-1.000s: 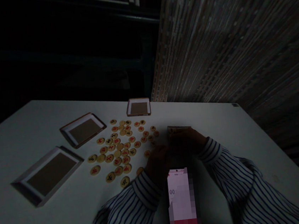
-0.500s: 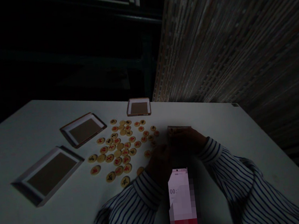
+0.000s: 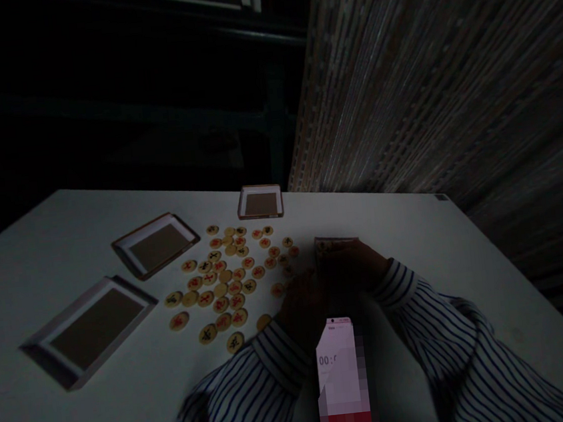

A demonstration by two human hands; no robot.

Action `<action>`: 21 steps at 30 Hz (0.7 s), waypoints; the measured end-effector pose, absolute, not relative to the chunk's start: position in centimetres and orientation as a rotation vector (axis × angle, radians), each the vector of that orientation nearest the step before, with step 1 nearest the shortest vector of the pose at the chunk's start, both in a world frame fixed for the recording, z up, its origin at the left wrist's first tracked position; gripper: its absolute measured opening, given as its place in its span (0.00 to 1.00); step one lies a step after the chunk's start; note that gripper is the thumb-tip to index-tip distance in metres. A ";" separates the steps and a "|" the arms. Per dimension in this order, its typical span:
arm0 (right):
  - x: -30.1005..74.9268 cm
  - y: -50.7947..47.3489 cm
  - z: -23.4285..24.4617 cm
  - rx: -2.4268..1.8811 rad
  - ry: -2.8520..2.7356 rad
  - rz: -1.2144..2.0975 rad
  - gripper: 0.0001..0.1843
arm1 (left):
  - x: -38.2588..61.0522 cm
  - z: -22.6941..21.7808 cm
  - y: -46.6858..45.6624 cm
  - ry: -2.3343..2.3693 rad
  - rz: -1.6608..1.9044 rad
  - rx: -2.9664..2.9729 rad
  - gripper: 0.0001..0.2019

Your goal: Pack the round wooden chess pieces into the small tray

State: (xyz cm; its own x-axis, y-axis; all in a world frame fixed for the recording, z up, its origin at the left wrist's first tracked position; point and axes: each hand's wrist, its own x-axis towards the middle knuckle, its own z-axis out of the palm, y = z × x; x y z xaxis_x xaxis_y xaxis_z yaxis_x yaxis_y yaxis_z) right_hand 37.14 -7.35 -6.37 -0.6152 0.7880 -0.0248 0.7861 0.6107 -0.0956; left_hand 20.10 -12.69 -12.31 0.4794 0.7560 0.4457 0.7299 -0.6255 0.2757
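Note:
My right hand is at a small box, its fingers over the near part and hiding most of the inside. A round piece shows faintly at the box's left side. Close by on the left, my left hand reaches toward the box's near left corner. Both hands lie in deep shadow, so I cannot make out their fingers or anything in them. Many round xiangqi pieces, with red or black characters and some blank side up, lie scattered left of my hands.
Shallow trays stand around the pieces: one at the near left, another behind it and a third at the back. A lit phone showing timer digits lies before me on the white table. A strand curtain hangs behind.
My left hand has shifted slightly right, toward the box. My right hand stays nearly in place, and the scattered pieces and trays look the same.

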 end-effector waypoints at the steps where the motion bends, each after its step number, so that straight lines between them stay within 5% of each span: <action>1: 37.1 -7.3 -6.4 -1.373 -2.789 0.173 0.13 | 20.1 -12.2 -12.7 1.326 0.839 2.665 0.25; 12: 37.2 -10.0 -4.7 -1.465 -2.544 0.000 0.11 | 19.2 -11.3 -12.6 1.205 0.933 2.625 0.14; 21: 38.8 -15.8 -8.4 -1.480 -1.915 -0.121 0.12 | 18.1 -10.8 -12.8 1.172 0.973 2.596 0.09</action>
